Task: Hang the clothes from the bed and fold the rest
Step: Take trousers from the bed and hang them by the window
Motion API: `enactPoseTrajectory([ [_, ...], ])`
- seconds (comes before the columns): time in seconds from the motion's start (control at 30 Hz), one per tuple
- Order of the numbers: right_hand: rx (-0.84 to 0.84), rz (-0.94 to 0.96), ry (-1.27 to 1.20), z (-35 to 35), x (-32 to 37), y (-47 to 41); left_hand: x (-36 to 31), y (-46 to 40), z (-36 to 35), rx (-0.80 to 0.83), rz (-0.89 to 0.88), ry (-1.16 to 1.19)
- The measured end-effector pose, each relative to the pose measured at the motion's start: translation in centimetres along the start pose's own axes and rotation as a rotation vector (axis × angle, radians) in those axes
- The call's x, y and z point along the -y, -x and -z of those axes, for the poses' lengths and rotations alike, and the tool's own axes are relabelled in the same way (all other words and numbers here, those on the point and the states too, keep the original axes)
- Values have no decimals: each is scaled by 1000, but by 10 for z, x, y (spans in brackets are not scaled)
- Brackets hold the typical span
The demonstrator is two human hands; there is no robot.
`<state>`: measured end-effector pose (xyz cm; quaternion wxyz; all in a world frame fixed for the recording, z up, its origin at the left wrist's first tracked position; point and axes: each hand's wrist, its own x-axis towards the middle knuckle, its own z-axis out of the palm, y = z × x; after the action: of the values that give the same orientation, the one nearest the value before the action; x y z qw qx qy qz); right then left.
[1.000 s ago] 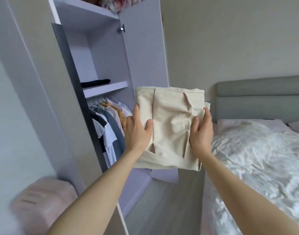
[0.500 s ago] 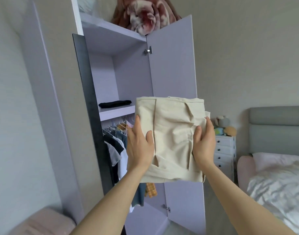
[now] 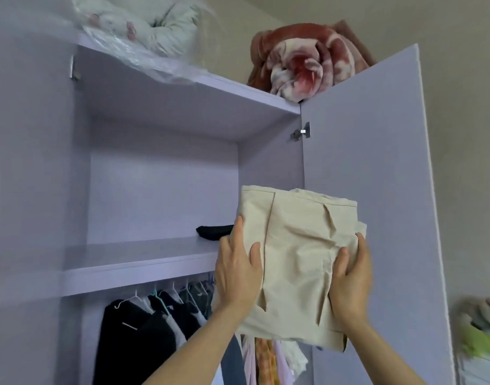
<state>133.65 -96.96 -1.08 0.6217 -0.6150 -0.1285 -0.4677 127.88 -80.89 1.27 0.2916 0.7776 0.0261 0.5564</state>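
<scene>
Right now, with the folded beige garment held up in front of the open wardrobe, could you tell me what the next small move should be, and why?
Probably ease the folded beige garment forward and left onto the wardrobe shelf. The left hand and right hand grip its sides about level with that shelf, which has bare space beside the dark folded item.

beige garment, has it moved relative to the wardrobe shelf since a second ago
Yes. The beige garment has come closer to the shelf and now partly hides the black item on it.
</scene>
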Motion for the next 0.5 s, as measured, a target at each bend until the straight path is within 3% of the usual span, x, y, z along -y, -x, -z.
enactPoseTrajectory([
  [0.33, 151, 93, -288, -212, -2, -36, 122, -135, 19, -246, -53, -193],
  [0.5, 239, 141, -349, -324, -4, -53, 197, -203, 22, -272, -4, -222],
])
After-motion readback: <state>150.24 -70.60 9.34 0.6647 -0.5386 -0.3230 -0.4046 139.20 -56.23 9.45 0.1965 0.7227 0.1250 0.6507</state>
